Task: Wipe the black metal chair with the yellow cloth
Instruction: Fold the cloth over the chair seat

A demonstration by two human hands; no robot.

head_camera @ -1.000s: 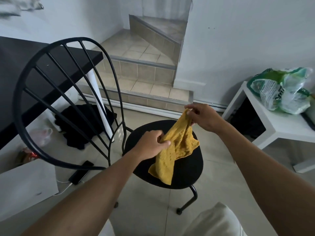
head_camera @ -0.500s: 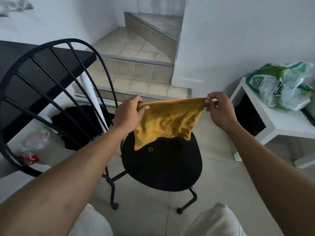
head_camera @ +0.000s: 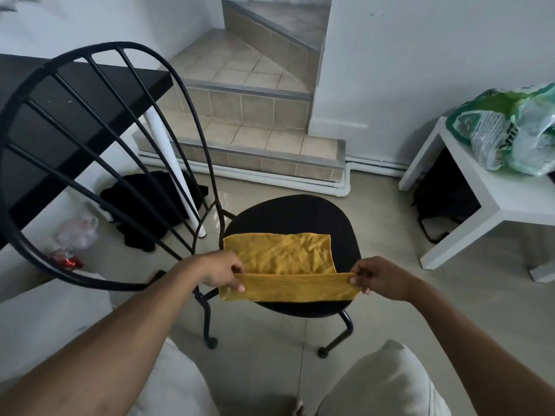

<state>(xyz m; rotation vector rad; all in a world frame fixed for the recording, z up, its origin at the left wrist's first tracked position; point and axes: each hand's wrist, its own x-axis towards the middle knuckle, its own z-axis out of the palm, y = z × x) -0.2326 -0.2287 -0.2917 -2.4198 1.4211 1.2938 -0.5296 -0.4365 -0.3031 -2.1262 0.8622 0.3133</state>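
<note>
A: Here, what surface and room are shown?
B: A pale tiled floor (head_camera: pixel 375 235), white walls, and tiled stairs (head_camera: pixel 240 85) rising behind. The black metal chair (head_camera: pixel 300 217) stands mid-floor, with its hooped back at left.

A: Where is the yellow cloth?
B: The yellow cloth (head_camera: pixel 279 253) lies on the near half of the seat, its near edge folded over and lifted. The left hand (head_camera: pixel 220 268) pinches one end of that fold and the right hand (head_camera: pixel 380 277) pinches the other. Each grip is clamped on the cloth.

A: What is cut off or unclear?
B: The chair back meets the left frame edge. The far legs are hidden under the seat. The print on the green bag (head_camera: pixel 510 127) cannot be read.

A: What surrounds the chair?
B: A black bench (head_camera: pixel 75 100) stands behind the chair back, with dark clothing (head_camera: pixel 144 205) on the floor below it. A white bench (head_camera: pixel 495 199) at right carries the green bag. The chair's bars cross in front of the black bench and the clothing. Knees (head_camera: pixel 384 382) in pale trousers fill the lower edge.
</note>
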